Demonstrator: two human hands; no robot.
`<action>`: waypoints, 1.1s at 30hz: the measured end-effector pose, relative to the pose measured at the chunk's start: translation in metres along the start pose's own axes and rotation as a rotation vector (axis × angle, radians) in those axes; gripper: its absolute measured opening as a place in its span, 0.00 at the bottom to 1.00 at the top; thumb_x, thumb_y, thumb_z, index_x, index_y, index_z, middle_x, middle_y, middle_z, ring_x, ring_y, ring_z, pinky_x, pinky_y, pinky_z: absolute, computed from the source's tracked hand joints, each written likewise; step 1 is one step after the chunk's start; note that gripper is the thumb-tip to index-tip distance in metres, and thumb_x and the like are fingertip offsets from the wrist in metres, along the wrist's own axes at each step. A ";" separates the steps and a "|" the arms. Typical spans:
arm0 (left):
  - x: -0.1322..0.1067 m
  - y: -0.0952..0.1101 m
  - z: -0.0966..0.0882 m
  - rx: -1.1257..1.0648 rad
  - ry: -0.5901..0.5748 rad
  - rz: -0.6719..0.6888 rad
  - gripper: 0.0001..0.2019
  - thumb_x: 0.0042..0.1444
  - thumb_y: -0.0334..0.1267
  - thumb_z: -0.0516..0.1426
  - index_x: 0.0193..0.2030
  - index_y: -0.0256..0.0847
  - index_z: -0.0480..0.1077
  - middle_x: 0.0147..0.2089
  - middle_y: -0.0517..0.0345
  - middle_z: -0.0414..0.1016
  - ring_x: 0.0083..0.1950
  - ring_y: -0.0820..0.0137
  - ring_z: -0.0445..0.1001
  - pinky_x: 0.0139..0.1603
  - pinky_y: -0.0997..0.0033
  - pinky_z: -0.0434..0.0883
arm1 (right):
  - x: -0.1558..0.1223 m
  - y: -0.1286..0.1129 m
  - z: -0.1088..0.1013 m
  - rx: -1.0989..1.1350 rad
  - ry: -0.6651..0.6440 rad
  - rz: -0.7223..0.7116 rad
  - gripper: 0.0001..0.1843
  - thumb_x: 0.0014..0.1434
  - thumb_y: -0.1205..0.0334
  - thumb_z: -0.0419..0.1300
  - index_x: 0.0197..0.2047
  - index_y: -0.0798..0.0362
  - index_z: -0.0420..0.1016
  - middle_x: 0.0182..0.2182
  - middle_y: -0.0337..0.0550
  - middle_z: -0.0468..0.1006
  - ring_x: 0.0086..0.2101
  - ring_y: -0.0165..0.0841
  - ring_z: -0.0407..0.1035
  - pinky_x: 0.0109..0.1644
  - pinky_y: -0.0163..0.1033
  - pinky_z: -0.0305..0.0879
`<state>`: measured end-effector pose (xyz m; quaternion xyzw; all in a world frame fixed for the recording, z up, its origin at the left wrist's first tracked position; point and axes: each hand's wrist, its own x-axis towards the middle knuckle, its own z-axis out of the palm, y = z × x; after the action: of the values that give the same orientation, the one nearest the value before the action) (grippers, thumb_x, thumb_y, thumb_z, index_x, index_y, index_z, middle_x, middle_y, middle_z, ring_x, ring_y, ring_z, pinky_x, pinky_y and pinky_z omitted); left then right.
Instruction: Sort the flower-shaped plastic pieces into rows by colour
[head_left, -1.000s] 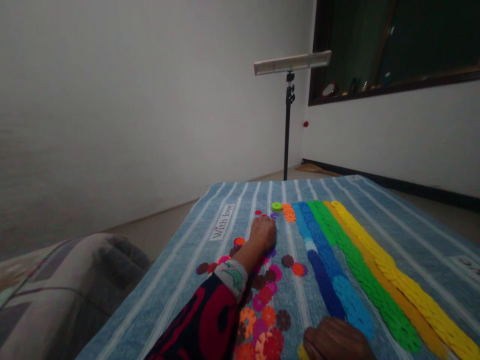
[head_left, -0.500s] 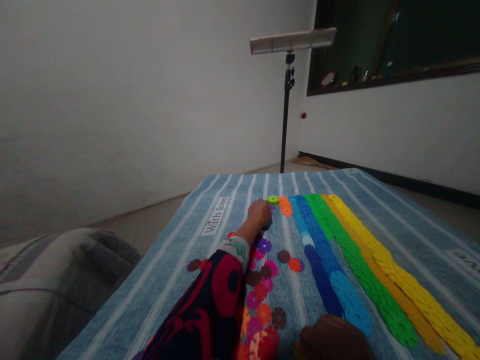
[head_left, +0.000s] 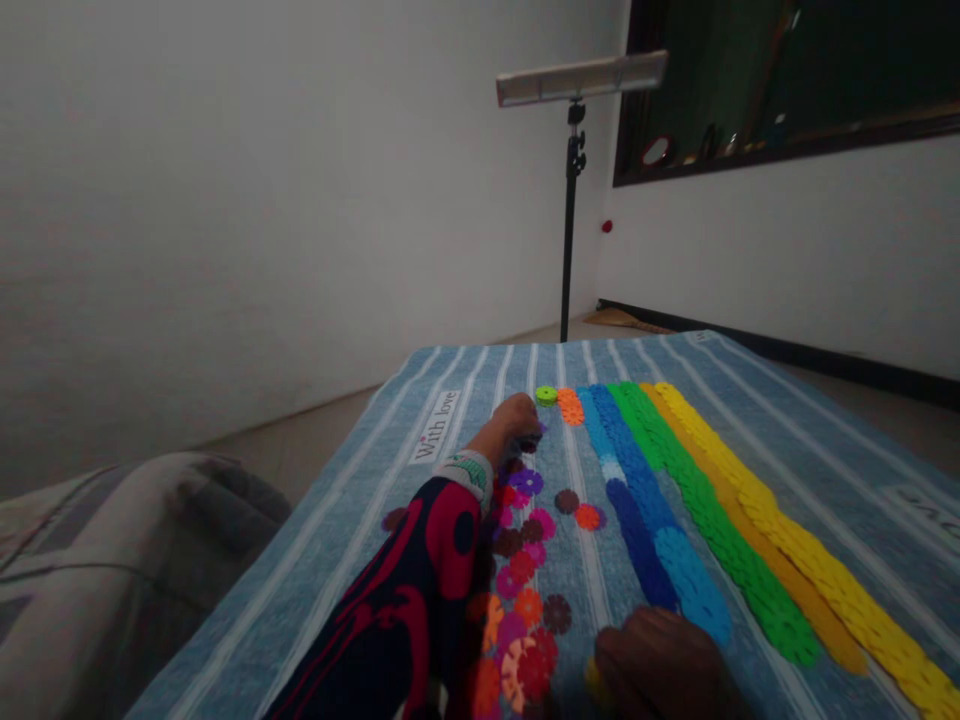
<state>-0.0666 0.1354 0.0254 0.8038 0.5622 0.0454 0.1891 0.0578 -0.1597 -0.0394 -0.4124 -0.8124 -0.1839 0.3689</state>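
Observation:
My left hand (head_left: 517,418) reaches to the far end of a loose pile of notched plastic discs (head_left: 527,483) in purple, pink, red and brown. Its fingers are curled down and mostly hidden, with a bit of purple showing at their tips. Just beyond them lies a small lime-green stack of discs (head_left: 546,396), beside a short orange row (head_left: 571,407). My right hand (head_left: 664,660) is closed low in the frame, near the front end of the blue rows. A yellow disc (head_left: 595,684) partly shows at its left side.
Overlapping discs form long blue (head_left: 637,540), green (head_left: 742,580), amber (head_left: 795,600) and yellow rows (head_left: 817,560) across the striped cloth (head_left: 315,570). Grey fabric (head_left: 135,560) bulges at the left. Behind the table stands a black stand (head_left: 570,240) with a flat panel.
My left hand has drawn slightly back from the lime-green stack. My right hand sits a little higher in the view, the yellow disc still at its side. The rows look unchanged.

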 end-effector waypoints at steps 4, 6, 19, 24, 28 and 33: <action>-0.019 -0.011 -0.006 -0.163 0.035 0.012 0.07 0.40 0.27 0.65 0.20 0.35 0.69 0.19 0.62 0.69 0.28 0.70 0.75 0.31 0.73 0.71 | 0.002 -0.003 -0.004 0.093 0.010 0.025 0.19 0.68 0.68 0.45 0.25 0.51 0.63 0.17 0.34 0.65 0.19 0.26 0.60 0.27 0.34 0.51; -0.031 -0.018 -0.011 -0.323 0.031 0.035 0.10 0.41 0.30 0.65 0.19 0.35 0.66 0.18 0.63 0.67 0.27 0.71 0.74 0.29 0.74 0.70 | 0.002 -0.004 -0.006 0.125 0.026 0.024 0.19 0.68 0.69 0.45 0.26 0.51 0.65 0.17 0.34 0.65 0.20 0.26 0.61 0.28 0.35 0.51; -0.088 -0.027 0.002 -0.250 -0.148 0.190 0.06 0.40 0.27 0.64 0.25 0.36 0.72 0.32 0.56 0.79 0.53 0.61 0.76 0.43 0.74 0.72 | -0.004 -0.008 -0.005 0.259 0.019 0.073 0.14 0.67 0.71 0.48 0.34 0.54 0.72 0.22 0.38 0.71 0.23 0.30 0.63 0.30 0.38 0.52; -0.092 -0.020 0.002 -0.057 -0.125 0.199 0.05 0.43 0.29 0.64 0.29 0.36 0.76 0.47 0.50 0.82 0.56 0.58 0.76 0.44 0.73 0.72 | -0.005 -0.008 -0.004 0.248 -0.007 0.081 0.16 0.68 0.71 0.47 0.32 0.53 0.71 0.22 0.38 0.70 0.23 0.30 0.63 0.31 0.38 0.52; -0.091 -0.013 0.004 0.067 -0.135 0.187 0.04 0.41 0.29 0.65 0.26 0.37 0.76 0.53 0.52 0.80 0.54 0.59 0.77 0.44 0.74 0.72 | -0.003 -0.006 -0.009 0.253 -0.018 0.083 0.16 0.68 0.70 0.48 0.32 0.54 0.72 0.22 0.39 0.72 0.24 0.30 0.65 0.32 0.37 0.54; -0.092 -0.003 0.011 0.079 -0.085 0.162 0.07 0.40 0.27 0.64 0.30 0.36 0.77 0.47 0.53 0.82 0.52 0.62 0.78 0.45 0.75 0.72 | 0.001 -0.001 -0.018 0.289 -0.017 0.154 0.16 0.68 0.68 0.50 0.31 0.54 0.73 0.23 0.39 0.74 0.24 0.29 0.68 0.32 0.36 0.57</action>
<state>-0.0997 0.0489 0.0267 0.8546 0.4883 0.0042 0.1767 0.0648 -0.1707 -0.0267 -0.4178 -0.7994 -0.0326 0.4306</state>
